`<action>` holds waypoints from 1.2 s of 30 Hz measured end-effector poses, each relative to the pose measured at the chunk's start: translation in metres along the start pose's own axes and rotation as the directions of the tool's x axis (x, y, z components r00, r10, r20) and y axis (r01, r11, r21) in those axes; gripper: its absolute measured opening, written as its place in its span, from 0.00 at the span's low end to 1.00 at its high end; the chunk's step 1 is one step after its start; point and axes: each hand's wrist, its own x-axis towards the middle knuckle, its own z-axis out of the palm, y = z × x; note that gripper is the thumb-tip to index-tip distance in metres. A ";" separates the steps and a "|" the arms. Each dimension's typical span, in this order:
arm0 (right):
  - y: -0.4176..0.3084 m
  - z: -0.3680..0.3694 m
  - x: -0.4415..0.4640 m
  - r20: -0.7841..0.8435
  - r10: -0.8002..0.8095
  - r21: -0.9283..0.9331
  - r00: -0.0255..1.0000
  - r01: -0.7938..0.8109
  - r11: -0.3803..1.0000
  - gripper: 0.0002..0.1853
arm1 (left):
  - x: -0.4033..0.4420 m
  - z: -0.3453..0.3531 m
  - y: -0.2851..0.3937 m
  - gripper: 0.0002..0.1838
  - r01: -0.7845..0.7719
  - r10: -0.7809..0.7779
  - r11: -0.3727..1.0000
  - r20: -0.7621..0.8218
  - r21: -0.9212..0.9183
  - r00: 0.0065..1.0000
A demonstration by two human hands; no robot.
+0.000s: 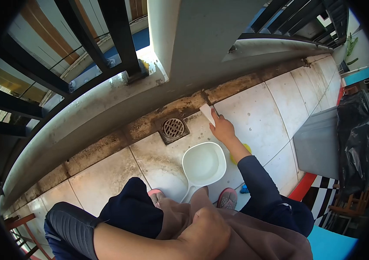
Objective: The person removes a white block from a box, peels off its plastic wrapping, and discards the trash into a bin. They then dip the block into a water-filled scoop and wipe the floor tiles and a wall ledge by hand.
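Observation:
My right hand [224, 128] reaches out over the tiled floor [253, 104], closed around a white block-shaped scrubber [206, 112]. The scrubber is at the tiles' dirty edge, by the brown-stained strip along the wall; its underside is hidden. A square floor drain [173, 128] with a round grate lies to its left. Nearer my feet stands a white dipper [185, 169] holding what looks like water, its handle pointing toward me. My left hand [206, 227] is closed at my lap, gripping a bunch of the brown cloth [258, 229] that hangs over me.
A low curved wall [119, 108] with dark metal railings runs along the far side. To the right sits a grey bin [318, 138] with a black plastic bag [357, 138]. A yellow object [247, 148] is partly hidden behind my right forearm; a small blue object [244, 189] lies near my foot.

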 end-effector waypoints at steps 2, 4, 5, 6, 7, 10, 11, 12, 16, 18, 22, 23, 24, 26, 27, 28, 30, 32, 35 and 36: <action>-0.001 -0.002 -0.003 0.008 -0.058 -0.006 0.998 0.058 0.998 0.36 | 0.002 -0.001 0.003 0.15 0.025 -0.024 0.999 0.027 -0.023 0.999; 0.004 -0.009 0.002 0.004 -0.008 0.027 1.000 0.008 1.000 0.36 | 0.004 0.002 0.005 0.14 0.025 -0.022 0.999 0.061 -0.042 0.998; 0.006 -0.013 0.006 0.031 0.106 0.060 0.994 -0.107 0.992 0.36 | 0.005 0.007 0.006 0.14 0.011 -0.007 0.999 0.078 -0.053 0.997; 0.005 -0.011 0.008 0.023 0.134 0.070 0.991 -0.135 0.988 0.36 | 0.006 0.009 0.006 0.14 -0.001 0.008 0.998 0.094 -0.064 0.996; 0.005 -0.009 0.008 0.017 0.164 0.080 0.986 -0.165 0.983 0.36 | 0.005 0.009 0.006 0.14 -0.008 0.011 0.999 0.072 -0.039 0.997; 0.002 0.000 -0.001 0.011 0.002 0.055 1.000 -0.003 0.998 0.36 | 0.004 0.004 0.005 0.13 -0.022 0.022 1.000 0.007 0.014 1.000; 0.001 0.003 -0.003 0.013 -0.097 0.038 0.995 0.096 0.995 0.36 | 0.003 0.000 0.005 0.13 -0.017 0.017 1.000 -0.008 0.017 1.000; 0.003 -0.001 -0.003 0.015 -0.049 0.046 0.999 0.048 0.998 0.36 | 0.003 -0.002 0.005 0.13 -0.009 0.009 1.000 -0.022 0.020 1.000; 0.006 -0.006 0.001 0.013 0.150 0.102 0.989 -0.150 0.983 0.36 | 0.011 -0.002 0.005 0.13 -0.069 0.073 0.997 0.099 -0.047 0.992; 0.002 0.000 -0.001 0.004 0.098 0.100 0.995 -0.098 0.990 0.36 | 0.008 -0.011 0.002 0.13 -0.105 0.106 0.994 0.091 -0.005 0.990; -0.002 0.001 -0.004 -0.021 -0.075 0.071 0.997 0.076 0.995 0.35 | 0.013 -0.011 0.007 0.12 -0.068 0.073 0.996 0.110 -0.054 0.991; 0.003 -0.004 0.000 -0.022 0.000 0.084 1.000 0.002 0.997 0.35 | 0.016 -0.008 0.006 0.12 -0.101 0.112 0.992 0.164 -0.076 0.980; 0.009 -0.006 0.003 -0.019 0.075 0.096 0.997 -0.072 0.993 0.35 | 0.018 -0.007 0.005 0.12 -0.131 0.151 0.986 0.217 -0.102 0.964; 0.014 -0.003 0.007 -0.036 0.137 0.099 0.990 -0.133 0.986 0.36 | 0.017 -0.007 0.006 0.12 -0.125 0.140 0.988 0.195 -0.089 0.971; 0.010 -0.004 0.006 -0.027 0.131 0.075 0.991 -0.129 0.989 0.36 | 0.016 -0.006 0.006 0.12 -0.125 0.138 0.989 0.181 -0.082 0.974; 0.007 -0.004 0.004 -0.018 0.128 0.050 0.992 -0.127 0.991 0.36 | 0.017 -0.006 0.007 0.12 -0.133 0.148 0.987 0.183 -0.091 0.972; 0.003 -0.004 -0.001 -0.027 -0.008 0.009 1.000 0.008 1.000 0.36 | 0.018 -0.004 0.008 0.12 -0.148 0.166 0.983 0.189 -0.105 0.968; 0.007 -0.005 -0.001 -0.019 -0.049 0.012 0.999 0.049 0.999 0.36 | 0.020 0.001 0.009 0.11 -0.097 0.148 0.972 0.238 -0.216 0.960; 0.006 -0.009 0.005 -0.006 0.169 0.063 0.986 -0.169 0.984 0.37 | 0.018 0.013 0.013 0.11 -0.039 0.097 0.957 0.189 -0.288 0.977; 0.003 -0.006 0.005 -0.004 0.230 0.073 0.973 -0.229 0.971 0.37 | 0.017 0.013 0.012 0.10 -0.030 0.079 0.954 0.153 -0.299 0.985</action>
